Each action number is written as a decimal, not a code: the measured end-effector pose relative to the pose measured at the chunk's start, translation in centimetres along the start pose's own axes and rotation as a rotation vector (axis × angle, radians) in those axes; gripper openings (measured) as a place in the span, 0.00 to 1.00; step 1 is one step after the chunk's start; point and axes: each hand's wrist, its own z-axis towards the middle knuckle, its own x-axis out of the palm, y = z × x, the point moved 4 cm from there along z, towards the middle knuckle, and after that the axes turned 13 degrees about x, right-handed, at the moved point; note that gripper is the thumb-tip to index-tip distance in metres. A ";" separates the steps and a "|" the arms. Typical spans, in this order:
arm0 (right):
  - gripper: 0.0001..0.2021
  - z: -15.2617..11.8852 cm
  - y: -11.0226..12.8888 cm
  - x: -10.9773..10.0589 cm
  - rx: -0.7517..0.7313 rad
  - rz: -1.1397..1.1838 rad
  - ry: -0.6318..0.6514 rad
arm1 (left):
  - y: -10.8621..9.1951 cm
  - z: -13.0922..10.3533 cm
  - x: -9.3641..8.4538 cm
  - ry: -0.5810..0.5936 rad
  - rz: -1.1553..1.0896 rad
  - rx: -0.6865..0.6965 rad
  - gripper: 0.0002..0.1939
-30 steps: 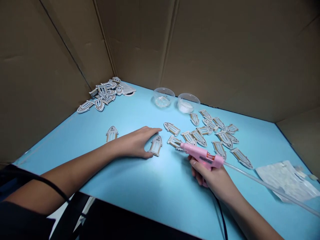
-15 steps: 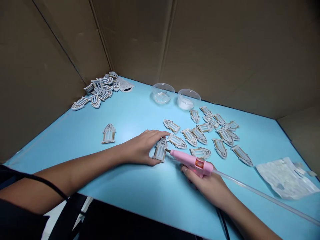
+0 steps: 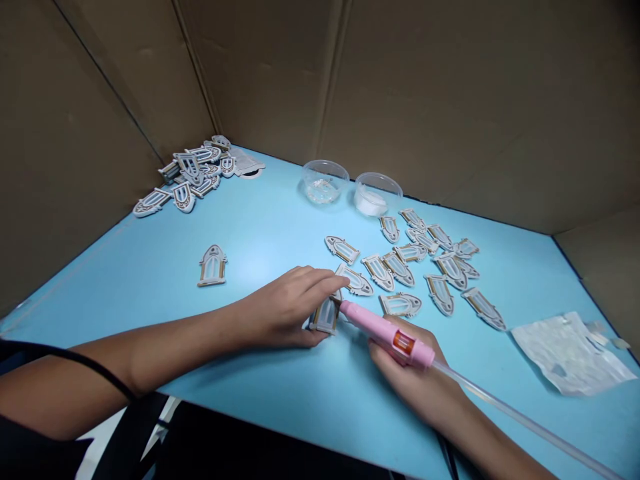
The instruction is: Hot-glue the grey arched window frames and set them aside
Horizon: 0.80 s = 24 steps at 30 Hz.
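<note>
My left hand (image 3: pixel 293 303) grips a small white and gold arched window piece (image 3: pixel 325 316) on the blue table, its thumb at the lower edge and its fingers over the top, which they partly hide. Wrapped round a pink glue gun (image 3: pixel 383 331) is my right hand (image 3: pixel 413 367). The gun's tip meets the piece's upper right edge, close to my left fingertips. A clear glue stick (image 3: pixel 500 400) runs out of the gun's back. One similar piece (image 3: pixel 213 265) lies alone to the left of my left hand.
Several window pieces (image 3: pixel 399 269) lie right of centre, and more are heaped (image 3: pixel 190 168) at the back left. Two clear tubs (image 3: pixel 325 183) (image 3: pixel 377 195) stand at the back. A white plastic bag (image 3: pixel 573 353) lies at the right. Cardboard walls (image 3: pixel 425 100) enclose the blue table (image 3: pixel 270 227).
My left fingers have moved right and now cover the top of the held piece. The piece and the glue gun have shifted slightly down and to the right.
</note>
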 end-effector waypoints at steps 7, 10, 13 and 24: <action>0.11 0.0 -0.1 0.0 -0.019 -0.012 -0.032 | 0.1 -0.3 0.1 -0.037 0.040 0.020 0.33; 0.11 -0.1 0.1 0.0 -0.051 -0.021 -0.041 | 0.1 -0.3 0.1 -0.040 0.054 0.026 0.32; 0.11 -0.1 0.0 0.0 -0.036 -0.022 -0.047 | 0.0 -0.3 0.0 -0.045 0.065 0.028 0.31; 0.13 -0.2 -0.3 0.1 -0.025 0.015 -0.046 | 0.0 -0.2 0.0 -0.046 0.073 0.017 0.28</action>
